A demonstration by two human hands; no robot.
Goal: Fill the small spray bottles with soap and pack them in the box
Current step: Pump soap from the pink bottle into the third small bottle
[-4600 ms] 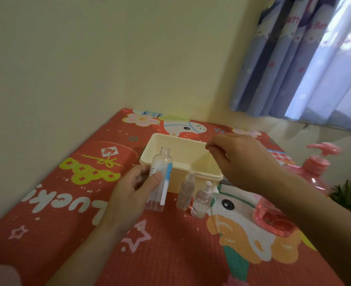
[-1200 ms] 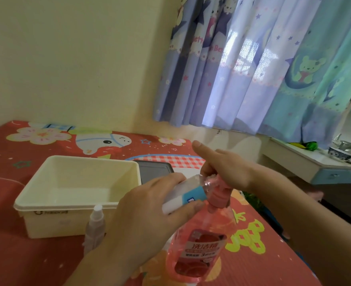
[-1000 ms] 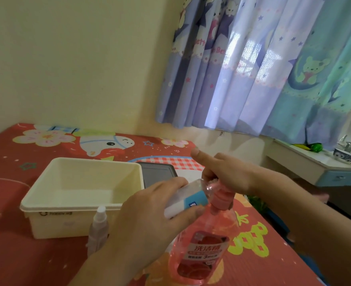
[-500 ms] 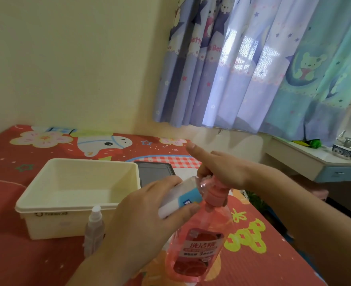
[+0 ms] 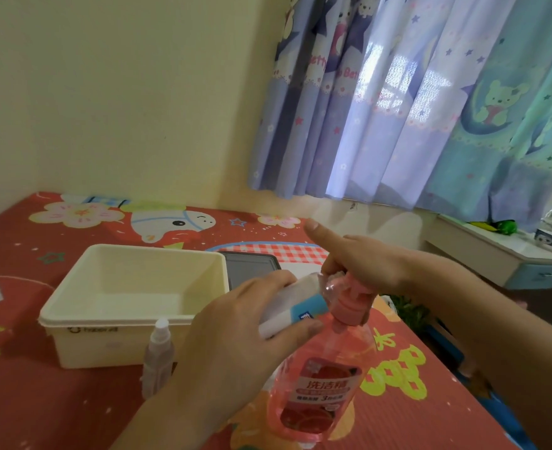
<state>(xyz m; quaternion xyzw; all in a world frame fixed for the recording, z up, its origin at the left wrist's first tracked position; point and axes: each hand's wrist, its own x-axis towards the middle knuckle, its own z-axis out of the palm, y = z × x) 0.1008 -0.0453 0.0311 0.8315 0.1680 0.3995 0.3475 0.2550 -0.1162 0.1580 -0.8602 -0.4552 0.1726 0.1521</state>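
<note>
Gripped in the left hand (image 5: 235,345), a clear bottle (image 5: 292,308) tilts at frame centre toward the pump (image 5: 349,297); right hand (image 5: 362,264) presses it, forefinger extended.

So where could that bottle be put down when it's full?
Inside the box, which holds nothing visible. Also bare mat left of the standing spray bottle, and right of the soap bottle. It is crowded where both hands meet at the pump.

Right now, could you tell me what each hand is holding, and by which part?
The left hand grips the small clear bottle round its body. The right hand holds the pump head of the pink soap bottle.
</note>
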